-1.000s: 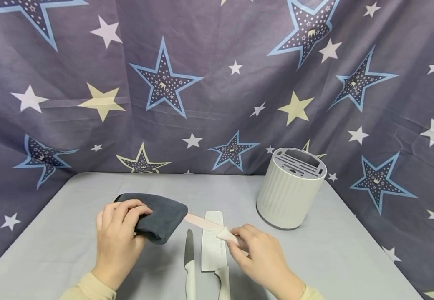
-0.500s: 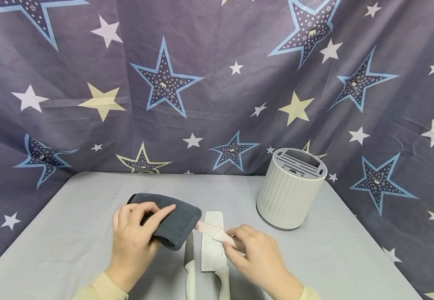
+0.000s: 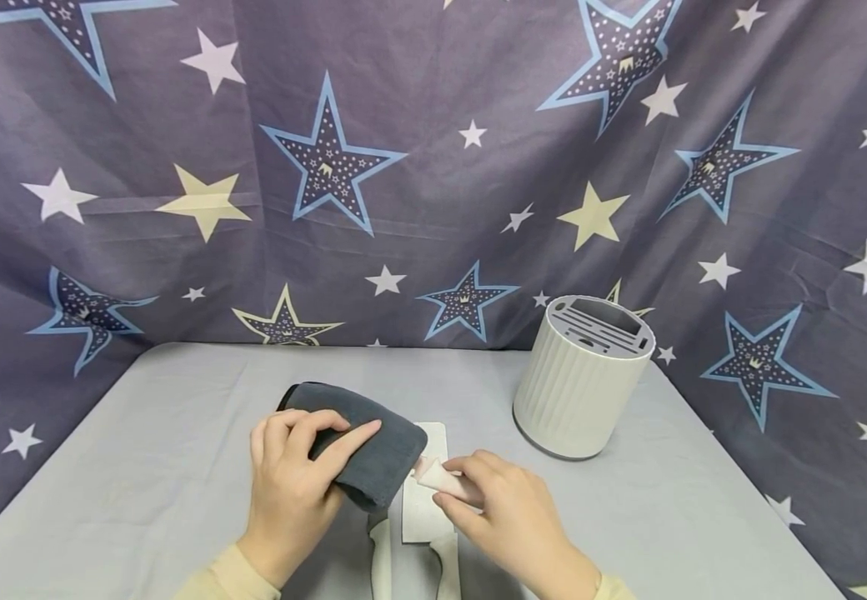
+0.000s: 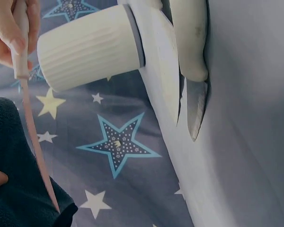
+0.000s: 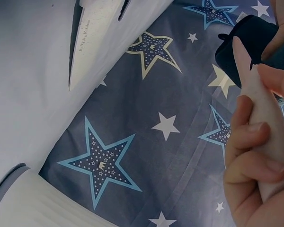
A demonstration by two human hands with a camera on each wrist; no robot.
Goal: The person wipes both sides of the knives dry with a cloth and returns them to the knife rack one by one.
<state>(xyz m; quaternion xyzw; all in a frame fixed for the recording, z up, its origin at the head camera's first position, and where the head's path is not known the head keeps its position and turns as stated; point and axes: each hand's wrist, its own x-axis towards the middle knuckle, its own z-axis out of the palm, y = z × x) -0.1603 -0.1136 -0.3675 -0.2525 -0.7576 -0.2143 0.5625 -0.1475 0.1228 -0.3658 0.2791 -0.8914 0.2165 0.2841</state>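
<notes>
In the head view my left hand [image 3: 294, 483] holds a folded dark grey cloth [image 3: 379, 450] against a knife with a pink blade [image 4: 35, 142]. The cloth covers most of that blade from above; the left wrist view shows it lying along the cloth. My right hand [image 3: 512, 508] grips the knife's white handle [image 5: 267, 127], fingers curled round it. Below the hands, a white cleaver [image 3: 426, 512] and a knife with a grey blade and white handle [image 3: 380, 558] lie side by side on the table. The cloth and left hand partly hide the grey blade.
A ribbed white knife block [image 3: 579, 392] with a grey slotted top stands at the back right of the grey table [image 3: 156, 450]. Behind the table hangs a purple-grey curtain [image 3: 418, 208] printed with stars.
My left hand has slid the cloth rightward along the pink blade, close to the handle, covering more of the blade. My right hand has shifted slightly left, still gripping the knife.
</notes>
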